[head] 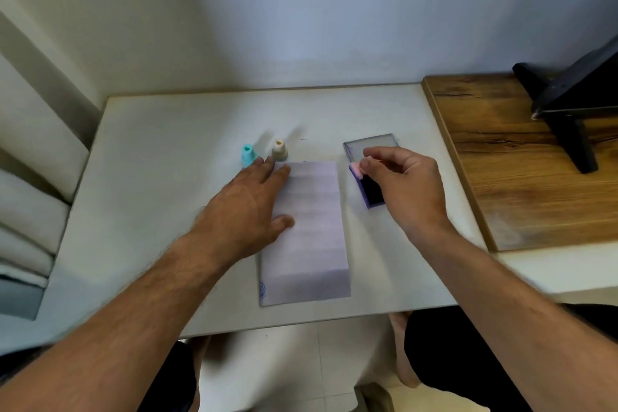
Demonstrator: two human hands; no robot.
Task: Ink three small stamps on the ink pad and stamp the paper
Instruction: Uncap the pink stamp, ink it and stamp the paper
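Stamp (356,169) — pink — pinched in right hand (401,184) over ink pad (372,192).

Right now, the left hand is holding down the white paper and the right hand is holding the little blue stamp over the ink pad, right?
Not quite. In the head view, the right hand holds a small pink stamp over the dark ink pad. The small blue stamp stands on the table. The left hand does press the white paper.

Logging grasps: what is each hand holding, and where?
Right hand pinches the pink stamp by its top, over the ink pad. Left hand holds nothing, lying flat on the paper.
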